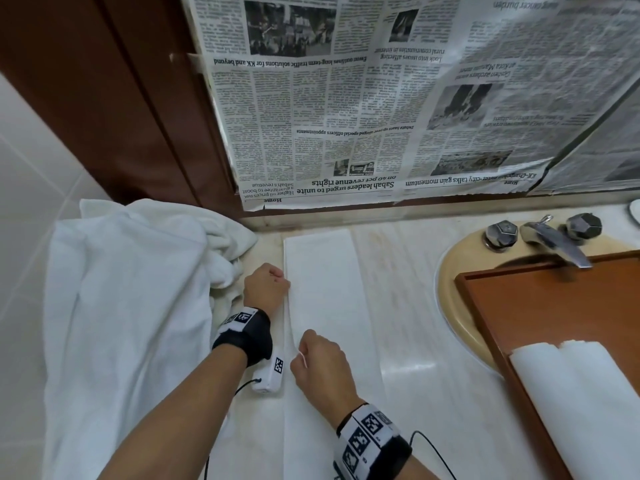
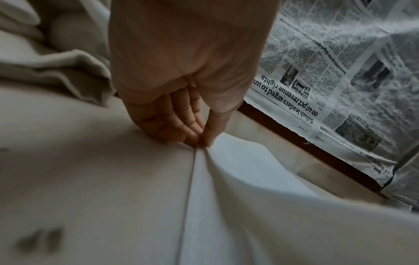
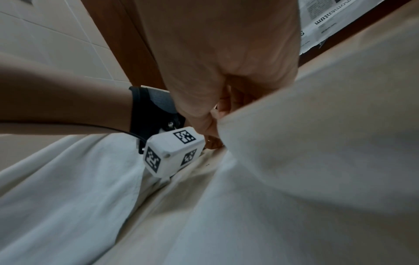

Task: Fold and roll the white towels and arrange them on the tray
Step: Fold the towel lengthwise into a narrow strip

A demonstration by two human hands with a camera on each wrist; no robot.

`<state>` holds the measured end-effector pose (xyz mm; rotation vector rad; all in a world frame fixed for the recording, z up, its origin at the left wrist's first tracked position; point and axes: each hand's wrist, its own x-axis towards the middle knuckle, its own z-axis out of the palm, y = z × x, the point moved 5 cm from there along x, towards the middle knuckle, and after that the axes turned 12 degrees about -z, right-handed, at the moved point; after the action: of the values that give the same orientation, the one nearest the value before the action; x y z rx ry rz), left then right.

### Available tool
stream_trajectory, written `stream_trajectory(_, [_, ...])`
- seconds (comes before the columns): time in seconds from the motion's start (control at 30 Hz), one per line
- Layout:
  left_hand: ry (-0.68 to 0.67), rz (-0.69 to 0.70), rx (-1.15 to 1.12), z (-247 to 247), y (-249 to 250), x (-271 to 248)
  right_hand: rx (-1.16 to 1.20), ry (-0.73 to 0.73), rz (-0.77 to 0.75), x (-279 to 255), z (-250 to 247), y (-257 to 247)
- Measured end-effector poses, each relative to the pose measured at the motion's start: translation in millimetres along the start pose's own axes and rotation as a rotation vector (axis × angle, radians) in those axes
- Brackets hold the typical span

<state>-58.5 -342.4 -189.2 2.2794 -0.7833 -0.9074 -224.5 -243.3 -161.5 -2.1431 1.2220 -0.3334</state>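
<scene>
A long white towel (image 1: 325,306) lies flat as a narrow folded strip on the marble counter. My left hand (image 1: 268,284) pinches its left edge partway up; in the left wrist view the fingertips (image 2: 202,139) nip the towel (image 2: 226,206) at its fold line. My right hand (image 1: 320,362) pinches the same left edge nearer me, and the right wrist view shows that hand (image 3: 211,136) gripping lifted towel cloth (image 3: 306,143). A wooden tray (image 1: 554,306) sits at right across the sink, with two rolled white towels (image 1: 581,393) on it.
A heap of unfolded white towels (image 1: 131,289) fills the counter's left side, against the tiled wall. Newspaper (image 1: 381,98) covers the surface behind the counter. The sink (image 1: 450,289) and its tap (image 1: 550,237) are at the back right, partly under the tray.
</scene>
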Motion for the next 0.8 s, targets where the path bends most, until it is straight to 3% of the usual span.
stream_trajectory(0.2, [-0.004,-0.018,0.043,5.1,-0.7,-3.6,-0.008,-0.057,-0.036,1.9,16.5,2.7])
stream_trajectory(0.53, [0.011,-0.040,0.099,-2.5,0.1,6.8,0.061,0.010,-0.067,3.1,19.7,8.4])
stream_trajectory(0.8, [0.035,-0.004,0.160,2.2,4.6,-2.0,0.053,-0.016,-0.127,3.4,17.7,5.8])
